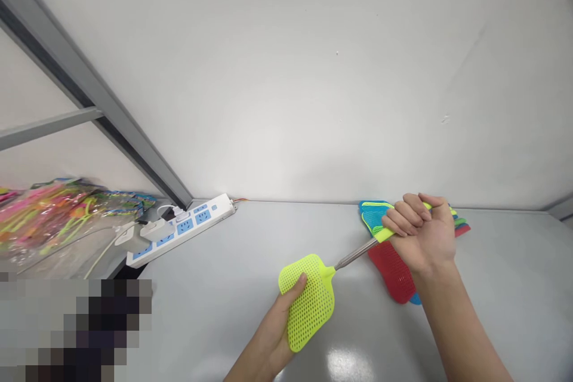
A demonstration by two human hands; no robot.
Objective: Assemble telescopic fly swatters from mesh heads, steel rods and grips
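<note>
A yellow-green fly swatter [313,304] with a perforated head and a metal shaft is held between my two hands, above the grey tabletop. My left hand [284,316] grips the head, thumb on its front face and the other fingers behind it. Around the yellow-green handle, my right hand [418,227] is closed in a fist. Behind and below that hand lies a pile of more fly swatters, among them a red one [396,274] and a blue one [375,215] with a yellow-green edge. My right hand and forearm hide part of the pile.
At the left on the grey table [206,310] lies a white power strip [185,228] with plugs and cables. Beyond the grey metal frame [102,113], clear bags of colourful items [58,209] are heaped. A white wall [286,71] rises behind the table. The lower left corner is pixelated.
</note>
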